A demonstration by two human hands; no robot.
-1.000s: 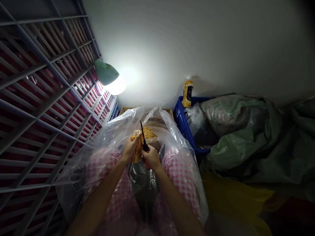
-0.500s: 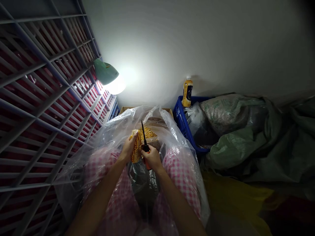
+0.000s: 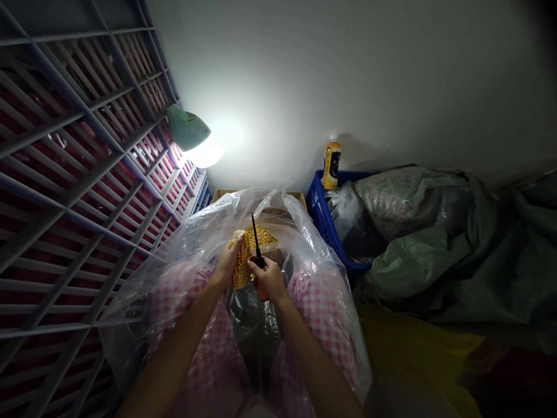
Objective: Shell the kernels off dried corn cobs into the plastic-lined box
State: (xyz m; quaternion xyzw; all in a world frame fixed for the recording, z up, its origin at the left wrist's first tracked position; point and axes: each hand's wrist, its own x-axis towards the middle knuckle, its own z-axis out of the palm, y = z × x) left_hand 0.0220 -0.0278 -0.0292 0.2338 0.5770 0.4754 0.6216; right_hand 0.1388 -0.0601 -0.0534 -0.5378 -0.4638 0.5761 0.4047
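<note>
Held upright in my left hand (image 3: 226,264) is a corn cob (image 3: 240,268) with yellow kernels and a paler stripped strip near its top. My right hand (image 3: 270,278) is closed around the orange and black handle of a screwdriver (image 3: 256,235), whose thin dark shaft points up and away from me. The right thumb and fingers are close beside the cob's right side; whether they touch it I cannot tell. Loose corn kernels (image 3: 263,235) lie in a heap just beyond, inside a clear plastic bag (image 3: 304,226) spread over my lap and knees.
On the left rises a slatted plastic crate wall (image 3: 82,174) with a green lit lamp (image 3: 189,129) hanging from it. To the right stands a blue basket (image 3: 324,217) with bags and a yellow drink bottle (image 3: 332,164). A green sack (image 3: 418,255) lies beside it, a white wall behind.
The screwdriver has shifted very slightly to the right, and my right thumb has moved a little. The cob and my left hand stay in nearly the same place.
</note>
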